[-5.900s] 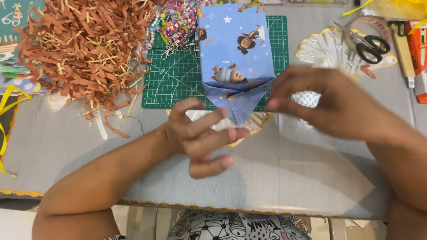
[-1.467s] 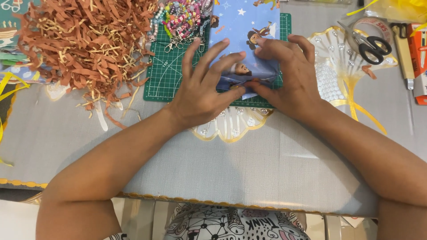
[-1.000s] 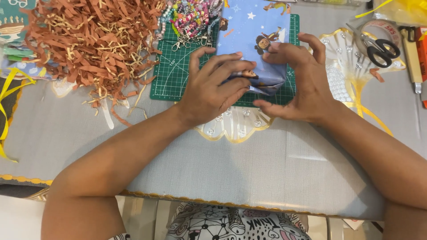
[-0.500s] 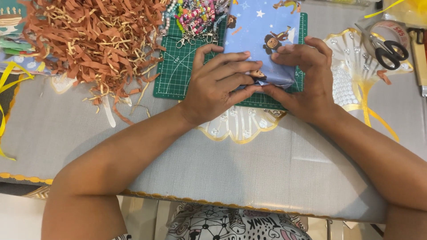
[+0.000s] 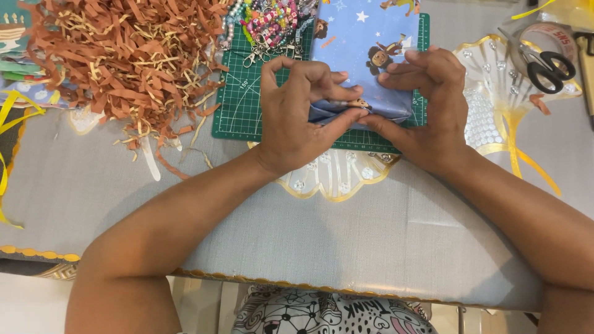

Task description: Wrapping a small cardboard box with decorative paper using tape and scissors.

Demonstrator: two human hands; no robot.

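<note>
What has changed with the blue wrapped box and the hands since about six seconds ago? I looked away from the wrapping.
The pointed flap of the blue wrapped box has been folded up against its near end. The left hand, earlier off the box, now presses there with the right hand. The box sits farther up the green cutting mat. The brown paper shreds and scissors stayed put.

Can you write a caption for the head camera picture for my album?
Two hands, left hand and right hand, press a fold on a blue wrapped box.
</note>
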